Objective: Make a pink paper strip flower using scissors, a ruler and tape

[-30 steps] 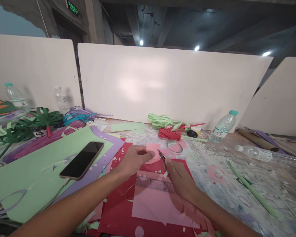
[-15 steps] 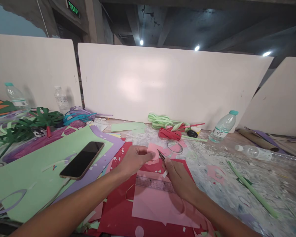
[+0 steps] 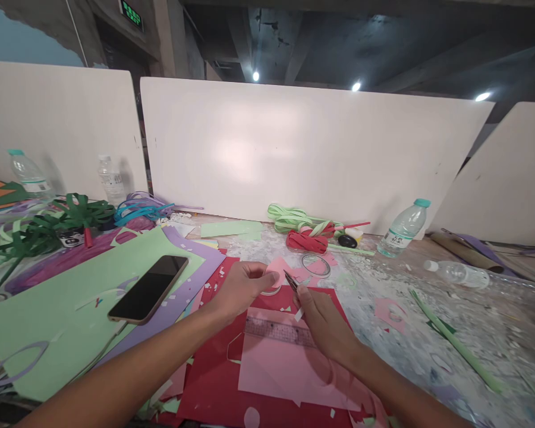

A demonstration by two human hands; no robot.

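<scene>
My left hand (image 3: 243, 288) pinches a small pink paper piece (image 3: 278, 267) between thumb and fingers, above the red sheet (image 3: 214, 362). A pale curved edge shows just beneath that piece. My right hand (image 3: 323, 315) is closed round a dark pointed tool (image 3: 290, 280), whose tip is beside the pink piece; its handle is hidden in the fingers. A small white strip (image 3: 299, 314) shows by the right fingers. Below the hands, a clear ruler (image 3: 276, 330) lies on a larger pink sheet (image 3: 276, 374).
A phone (image 3: 149, 289) lies on green paper (image 3: 40, 303) at the left. Behind the hands are a tape ring (image 3: 315, 266), red ribbon (image 3: 307, 241) and green ribbon (image 3: 289, 218). Bottles stand at the right (image 3: 403, 229) and left (image 3: 111, 178). A white board (image 3: 294, 148) closes off the back.
The pink piece in my left hand has turned and now shows a more rounded outline, with a pale curve under it. My right hand and the tool have barely shifted.
</scene>
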